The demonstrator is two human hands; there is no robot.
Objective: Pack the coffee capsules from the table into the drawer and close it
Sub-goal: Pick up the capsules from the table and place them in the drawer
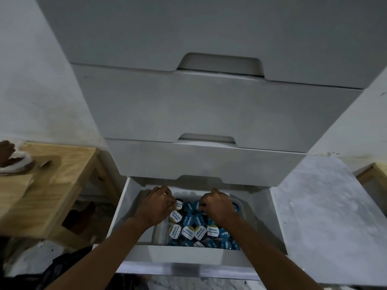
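**Both hands settling capsules in the open bottom drawer**

The left hand (158,204) and right hand (216,206), fingers curled narrow, press among the coffee capsules (194,227), probably levelling them. What either grips cannot be told. The capsules fill a clear tray (160,232) inside the drawer (178,256), open beneath the cabinet (209,105).

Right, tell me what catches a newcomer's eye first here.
Both hands reach into the open bottom white drawer, left hand and right hand curled over a clear plastic tub packed with round blue-lidded and white-lidded coffee capsules. Above looms the stack of closed white drawers; a pale wooden table stands left.
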